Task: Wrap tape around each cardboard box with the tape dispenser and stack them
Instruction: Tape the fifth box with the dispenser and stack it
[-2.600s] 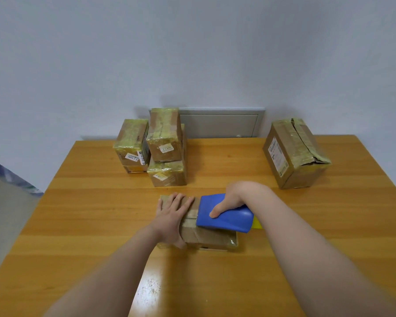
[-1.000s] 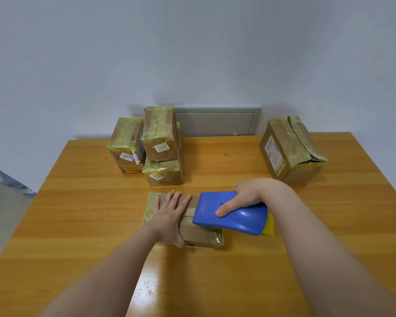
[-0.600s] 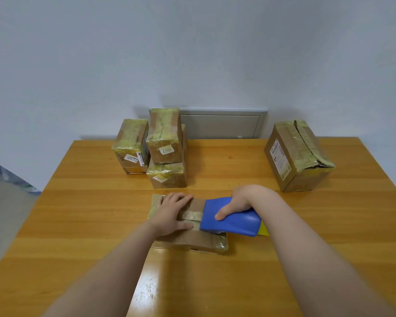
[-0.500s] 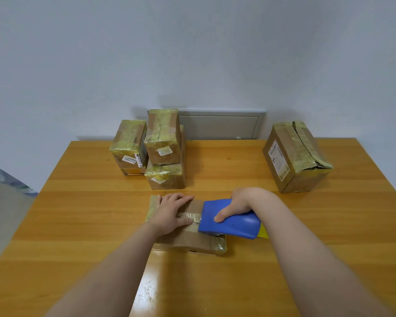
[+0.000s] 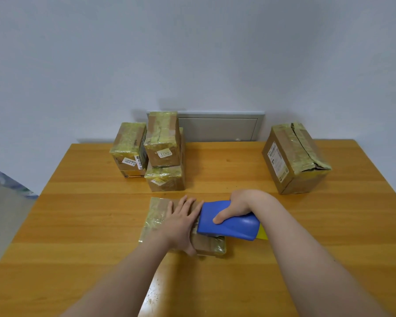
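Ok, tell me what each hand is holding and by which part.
The right hand grips the blue tape dispenser across its back, thumb on the near side. The left hand holds nothing; it lies flat on the box under it.

A wooden table (image 5: 238, 170) bears a flat taped box (image 5: 157, 216) at its middle. Toward the far left stand a small taped box (image 5: 128, 145) and, just beside it, a low taped box (image 5: 166, 180); a large taped box (image 5: 290, 161) sits far right

Stacked boxes (image 5: 163, 156) stand behind the flat box (image 5: 156, 215).
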